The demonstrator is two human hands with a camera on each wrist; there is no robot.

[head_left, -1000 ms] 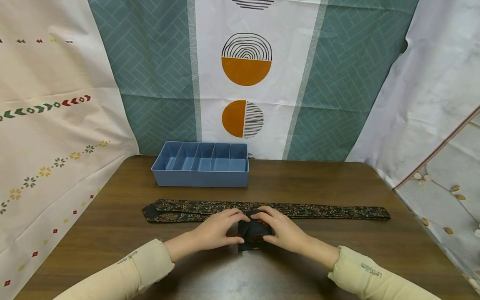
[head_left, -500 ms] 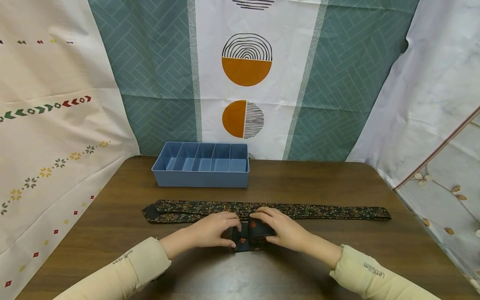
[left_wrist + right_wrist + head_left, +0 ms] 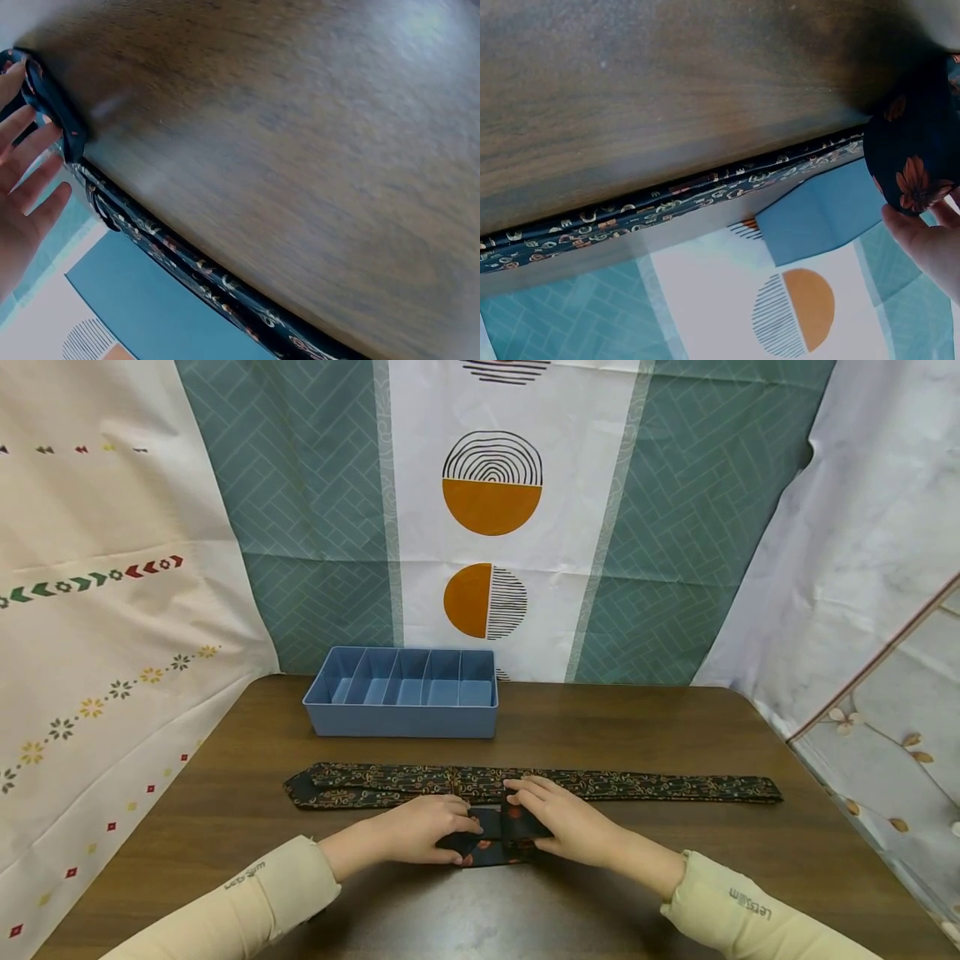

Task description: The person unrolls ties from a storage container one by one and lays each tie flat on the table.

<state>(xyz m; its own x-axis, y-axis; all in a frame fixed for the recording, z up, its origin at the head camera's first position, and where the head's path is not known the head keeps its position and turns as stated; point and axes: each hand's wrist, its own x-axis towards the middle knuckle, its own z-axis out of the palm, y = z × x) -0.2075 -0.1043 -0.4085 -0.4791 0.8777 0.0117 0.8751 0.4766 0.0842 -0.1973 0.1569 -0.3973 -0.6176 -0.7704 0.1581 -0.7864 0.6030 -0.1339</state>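
Observation:
A small dark tie with orange flowers [image 3: 487, 843] lies partly rolled on the brown table [image 3: 645, 877], just in front of a long dark patterned tie [image 3: 660, 785] stretched left to right. My left hand [image 3: 427, 831] pinches the bundle's left end between thumb and fingers. My right hand [image 3: 558, 822] grips the rolled part, fingers over the top and thumb at the near side. The right wrist view shows the roll [image 3: 915, 154] against my fingers [image 3: 930, 240]. In the left wrist view my fingers [image 3: 26, 150] touch the dark cloth [image 3: 56, 116], with the long tie [image 3: 195, 274] beyond.
A blue box with several divided compartments [image 3: 401, 714] stands behind the long tie, near the table's far edge. Patterned cloth hangs all round the table as a backdrop [image 3: 491, 502]. The table's rounded corner is at the right [image 3: 750, 702].
The floral tie bundle has been turned over away from me and lies lower and wider, closer to the long tie. Both hands moved slightly forward with it.

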